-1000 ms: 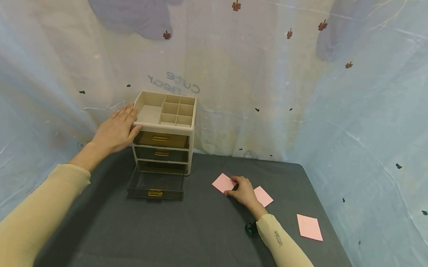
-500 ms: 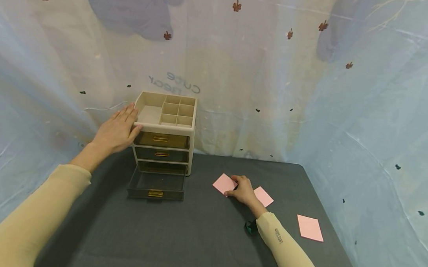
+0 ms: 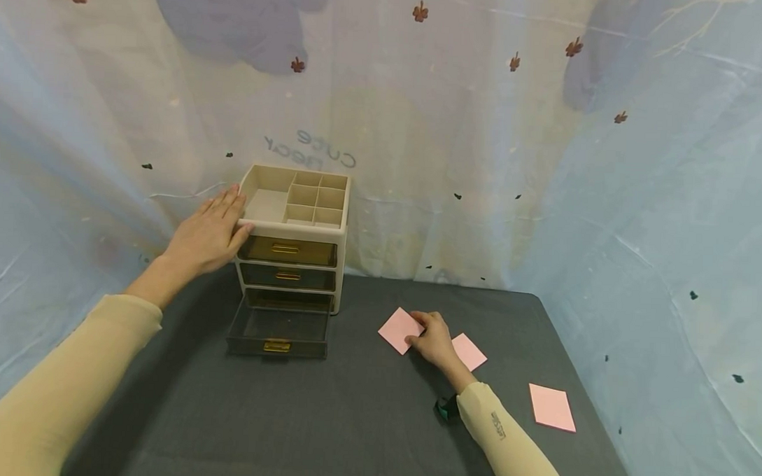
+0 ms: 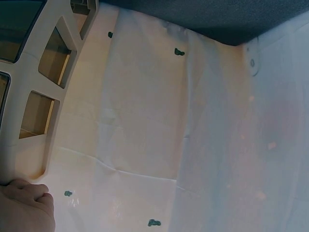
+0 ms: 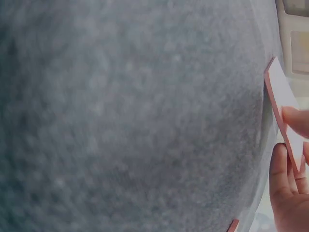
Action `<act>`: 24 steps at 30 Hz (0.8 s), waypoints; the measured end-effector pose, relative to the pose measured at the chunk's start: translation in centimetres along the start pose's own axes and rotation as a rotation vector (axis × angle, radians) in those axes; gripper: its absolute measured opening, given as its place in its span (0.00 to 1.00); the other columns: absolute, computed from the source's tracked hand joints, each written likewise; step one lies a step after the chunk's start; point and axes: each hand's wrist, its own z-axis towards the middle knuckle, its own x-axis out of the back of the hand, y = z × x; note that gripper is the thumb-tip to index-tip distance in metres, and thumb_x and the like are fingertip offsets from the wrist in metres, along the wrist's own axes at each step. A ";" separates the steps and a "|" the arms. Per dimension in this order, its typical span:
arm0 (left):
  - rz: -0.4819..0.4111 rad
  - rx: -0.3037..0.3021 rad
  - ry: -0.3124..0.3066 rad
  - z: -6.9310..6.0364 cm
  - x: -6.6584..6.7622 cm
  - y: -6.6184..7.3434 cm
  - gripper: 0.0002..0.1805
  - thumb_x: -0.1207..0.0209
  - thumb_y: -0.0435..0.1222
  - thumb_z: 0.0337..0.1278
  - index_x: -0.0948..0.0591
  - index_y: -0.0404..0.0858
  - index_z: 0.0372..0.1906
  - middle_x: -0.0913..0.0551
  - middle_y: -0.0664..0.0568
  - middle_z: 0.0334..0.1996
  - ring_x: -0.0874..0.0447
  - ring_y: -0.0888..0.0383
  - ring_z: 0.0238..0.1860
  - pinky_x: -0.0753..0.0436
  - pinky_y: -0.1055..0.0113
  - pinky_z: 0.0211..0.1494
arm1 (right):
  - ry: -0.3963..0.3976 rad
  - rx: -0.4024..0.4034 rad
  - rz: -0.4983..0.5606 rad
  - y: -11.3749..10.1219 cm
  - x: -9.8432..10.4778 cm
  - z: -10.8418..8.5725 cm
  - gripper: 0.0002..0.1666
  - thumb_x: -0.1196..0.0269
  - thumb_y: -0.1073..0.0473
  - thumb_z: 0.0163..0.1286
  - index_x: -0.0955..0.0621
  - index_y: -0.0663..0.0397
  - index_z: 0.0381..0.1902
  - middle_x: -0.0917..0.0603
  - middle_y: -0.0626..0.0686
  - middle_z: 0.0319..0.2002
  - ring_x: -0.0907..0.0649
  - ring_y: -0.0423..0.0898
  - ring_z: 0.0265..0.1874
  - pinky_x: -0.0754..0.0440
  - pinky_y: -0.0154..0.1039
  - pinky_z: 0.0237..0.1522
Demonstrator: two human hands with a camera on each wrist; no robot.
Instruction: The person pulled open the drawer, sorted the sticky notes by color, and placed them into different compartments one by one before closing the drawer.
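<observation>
A cream drawer organizer (image 3: 293, 229) stands at the back left of the dark cloth, its bottom drawer (image 3: 278, 346) pulled out and the two above it closed. The left hand (image 3: 206, 233) rests with extended fingers on the organizer's left top edge; the left wrist view shows part of this hand (image 4: 26, 205) by the side wall. To the right of the organizer, the right hand (image 3: 434, 339) pinches a pink square pad (image 3: 398, 330). In the right wrist view the pad (image 5: 282, 104) is tilted, with the thumb on its face and fingers (image 5: 280, 169) behind.
A second pink pad (image 3: 468, 351) lies just right of the right hand, partly covered by it. A third pink pad (image 3: 552, 406) lies further right on the dark cloth (image 3: 324, 418). A patterned curtain (image 3: 423, 127) hangs behind and at both sides.
The right thumb has shifted slightly onto the pink pad, and the pad has turned a little. The left hand stays on the organizer.
</observation>
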 end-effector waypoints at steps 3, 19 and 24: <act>0.004 0.003 -0.005 0.0 0.0 0.0 0.42 0.67 0.56 0.85 0.55 0.27 0.83 0.62 0.33 0.83 0.60 0.34 0.83 0.54 0.40 0.83 | 0.028 0.005 0.026 -0.2 0.0 -0.2 0.28 0.25 0.71 0.59 0.16 0.67 0.58 0.20 0.62 0.45 0.19 0.52 0.39 0.19 0.45 0.42; 0.004 -0.002 -0.001 0.0 -0.1 -0.2 0.42 0.67 0.56 0.84 0.54 0.27 0.82 0.62 0.33 0.83 0.58 0.34 0.82 0.53 0.39 0.83 | 0.106 -0.021 0.146 -1.9 0.3 -1.2 0.15 0.33 0.71 0.70 0.12 0.60 0.53 0.18 0.59 0.44 0.15 0.51 0.40 0.15 0.44 0.43; -0.002 -0.003 -0.002 0.0 -0.1 -0.2 0.42 0.68 0.56 0.84 0.55 0.26 0.82 0.62 0.33 0.83 0.60 0.34 0.83 0.55 0.40 0.84 | 0.106 -0.035 0.160 -2.2 0.4 -1.3 0.15 0.33 0.70 0.71 0.12 0.58 0.54 0.17 0.58 0.45 0.16 0.52 0.41 0.15 0.45 0.44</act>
